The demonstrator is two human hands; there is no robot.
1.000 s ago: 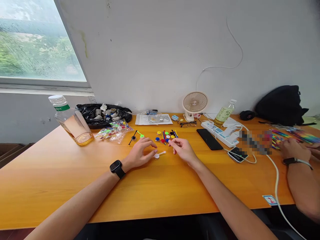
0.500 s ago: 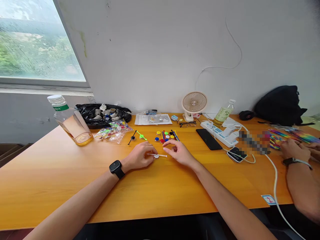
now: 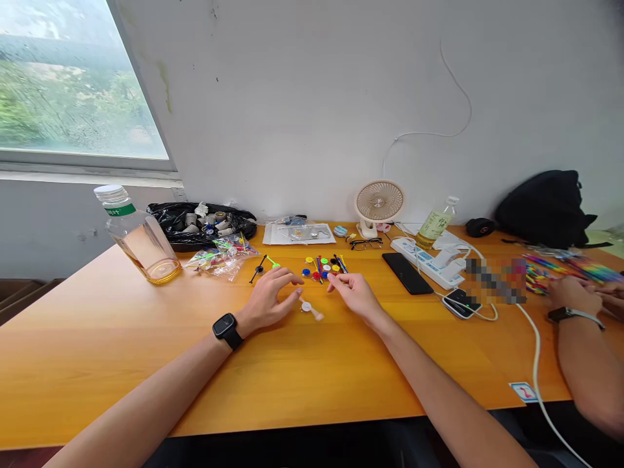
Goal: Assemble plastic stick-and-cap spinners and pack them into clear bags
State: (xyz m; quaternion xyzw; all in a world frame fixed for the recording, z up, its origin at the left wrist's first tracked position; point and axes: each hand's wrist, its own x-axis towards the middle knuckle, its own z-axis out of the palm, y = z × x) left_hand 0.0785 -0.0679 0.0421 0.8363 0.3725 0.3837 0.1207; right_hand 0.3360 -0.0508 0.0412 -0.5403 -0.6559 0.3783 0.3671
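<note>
Left of the round-hubbed white spinner, my left hand is loosely spread; right of it, my right hand curls, I can't tell if pinching.

Soft daylight falls from the window at left, laying a pale sheen on that side of the desk (farther right, its orange deepens). Motion blur smears the arm of the white spinner. Pixelation masks a patch at right; wide-angle distortion stretches the edges.
</note>
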